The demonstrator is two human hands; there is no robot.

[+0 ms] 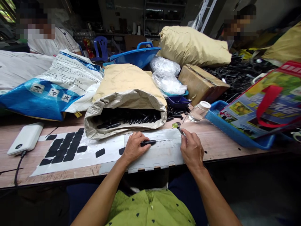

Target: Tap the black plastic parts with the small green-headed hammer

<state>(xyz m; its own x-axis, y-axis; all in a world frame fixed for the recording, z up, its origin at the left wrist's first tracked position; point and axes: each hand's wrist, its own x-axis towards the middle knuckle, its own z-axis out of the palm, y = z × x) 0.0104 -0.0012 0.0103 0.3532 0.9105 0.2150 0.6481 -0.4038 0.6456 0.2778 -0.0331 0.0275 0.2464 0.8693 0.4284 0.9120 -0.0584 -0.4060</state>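
Note:
My left hand (133, 147) is closed around a short black plastic stick (148, 143), holding it flat on a grey-white sheet (162, 153) at the table's front edge. My right hand (191, 147) pinches a thin metal tool (180, 129) whose tip lies beside a small yellow-green blob (174, 125). Just behind my hands lies a brown paper sack (127, 94), its mouth open toward me and full of several black sticks (131, 119). To the left, several black adhesive pads (66, 147) sit on a white backing sheet (89, 158).
A white power bank (25, 138) with a cable lies at left. A clear jar (199, 111) lies on its side beside a blue tray (235, 133) holding a colourful bag. Sacks, a cardboard box (199, 83), a blue basin (135, 56) and two other people fill the back.

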